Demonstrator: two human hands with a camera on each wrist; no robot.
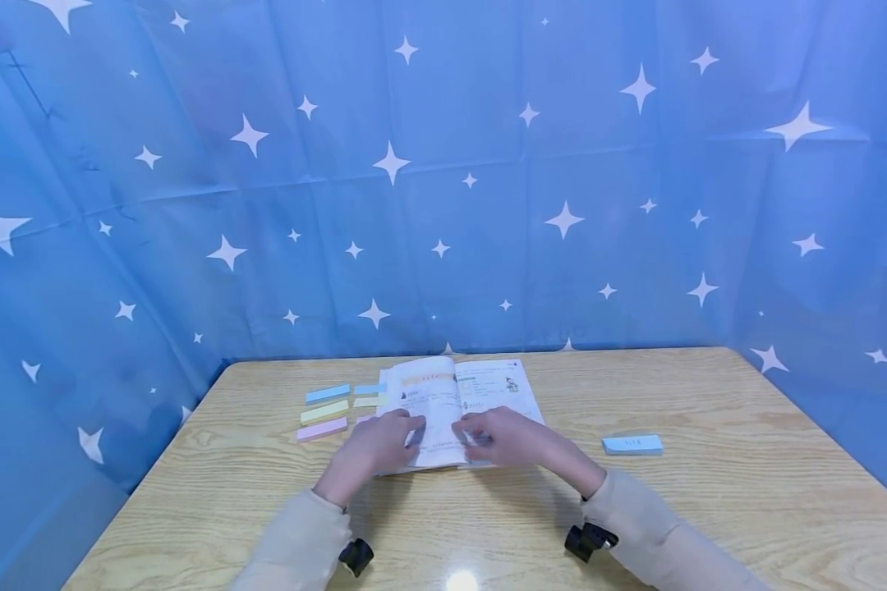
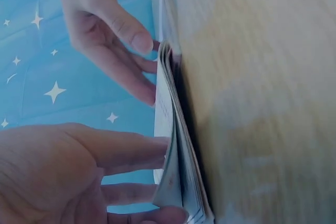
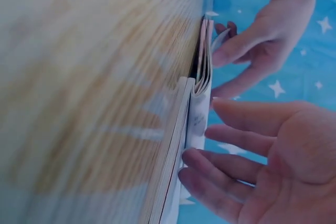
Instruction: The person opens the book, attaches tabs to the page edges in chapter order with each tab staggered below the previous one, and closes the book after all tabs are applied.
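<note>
An open book with printed pages lies on the table, and both hands are on it. My left hand touches the left page near its lower part, fingers fairly straight. In the left wrist view a loose page corner curls up among the left hand's fingers. My right hand rests its fingertips on the right page, close to the spine. The right wrist view shows its fingers extended against the book's edge, pinching nothing visible.
Left of the book lie blue, yellow and pink sticky-note pads. Blue and yellow tabs stick out at its left edge. A blue pad with writing lies right. A starry blue curtain hangs behind the table.
</note>
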